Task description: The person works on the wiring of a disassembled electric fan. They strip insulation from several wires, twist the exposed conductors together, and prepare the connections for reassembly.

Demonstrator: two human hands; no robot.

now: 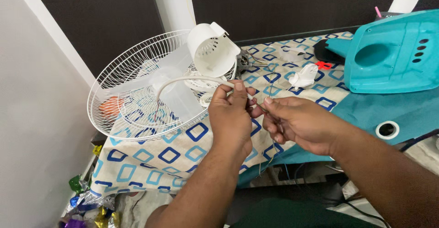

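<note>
My left hand (231, 116) pinches a white cable (183, 80) near its end, above the patterned cloth. The cable loops left and back toward a white fan motor housing (211, 49). My right hand (297, 123) meets the left, fingertips closed on thin wires (265, 107) coming out of the cable's end. Some thin wire strands hang down below both hands. Behind the hands lies a white wire fan guard (123, 81) with translucent fan blades (176, 95) resting in it.
A cloth with blue squares (151, 157) covers the table. A teal plastic fan casing (393, 54) lies at the right on teal fabric, with a small white plastic part (304, 77) and a white ring (387, 129) nearby. Shiny foil decorations (87, 205) sit at the lower left. White wall at left.
</note>
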